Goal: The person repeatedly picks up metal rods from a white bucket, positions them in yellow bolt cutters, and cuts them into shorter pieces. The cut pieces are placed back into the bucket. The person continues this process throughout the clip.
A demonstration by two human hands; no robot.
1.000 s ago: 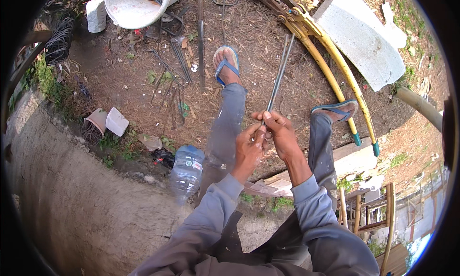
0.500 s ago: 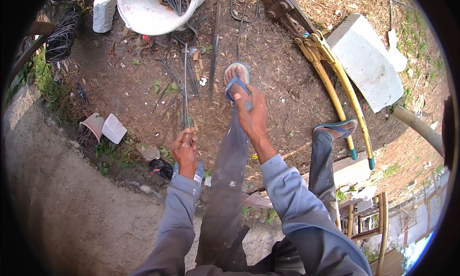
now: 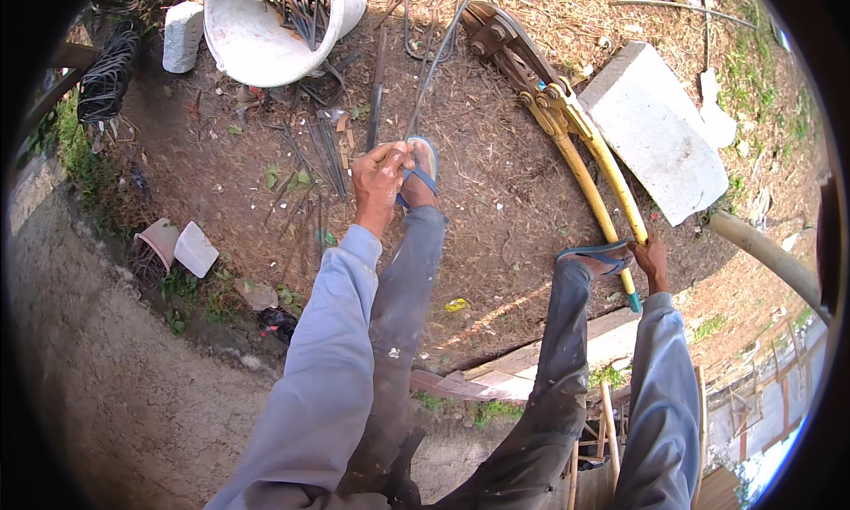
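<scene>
My left hand (image 3: 376,189) is closed round the near end of a thin metal rod (image 3: 431,72), above my sandalled foot. The rod slants up and to the right; its far end comes close to the jaws of a large bolt cutter (image 3: 584,175) lying on the ground. I cannot tell whether the rod touches the jaws. Over at the right, my right hand (image 3: 652,260) grips the outer yellow handle of the bolt cutter near its end, covering the tip. The inner handle, with a green end, lies beside my other foot.
A white bucket (image 3: 257,57) holding cut metal rods lies at the upper left. Right of the bolt cutter is a pale concrete block (image 3: 660,125). Loose rods (image 3: 329,151) lie on the soil, and a coil of black wire (image 3: 108,76) hangs far left. A pole (image 3: 766,253) is at the right.
My left hand has moved up and right, swinging the rod toward the bolt cutter's jaws. My right hand has gone from above my foot to the outer handle and taken hold of it.
</scene>
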